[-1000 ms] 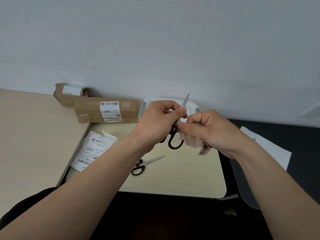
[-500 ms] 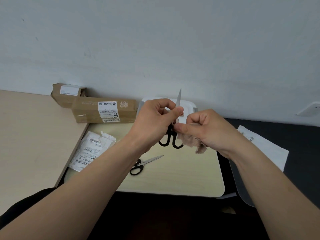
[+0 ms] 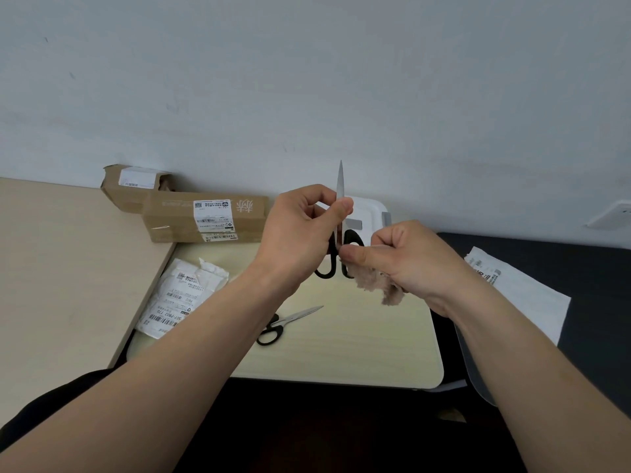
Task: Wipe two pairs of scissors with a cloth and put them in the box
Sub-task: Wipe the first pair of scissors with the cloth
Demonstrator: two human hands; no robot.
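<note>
My left hand (image 3: pixel 300 233) holds a pair of black-handled scissors (image 3: pixel 340 186) upright, blade tip pointing up, thumb and fingers pinched on the blade. My right hand (image 3: pixel 406 257) grips a pinkish fluffy cloth (image 3: pixel 375 281) and presses it to the scissors near the pivot, just above the black handles. A second pair of black-handled scissors (image 3: pixel 290 322) lies flat on the pale yellow board (image 3: pixel 358 336), below my left forearm. A white box with a lid (image 3: pixel 368 209) stands behind my hands against the wall, largely hidden.
Two brown cardboard boxes (image 3: pixel 205 216) lie along the wall at the left. A white labelled mailer bag (image 3: pixel 181 295) rests on the board's left edge. A white paper sheet (image 3: pixel 519 295) lies on the dark surface at the right. A wooden table (image 3: pixel 68 268) spreads left.
The held scissors have swung from tilting right to standing upright. My right hand with the cloth has stayed pressed near the pivot. The scissors on the board have not moved.
</note>
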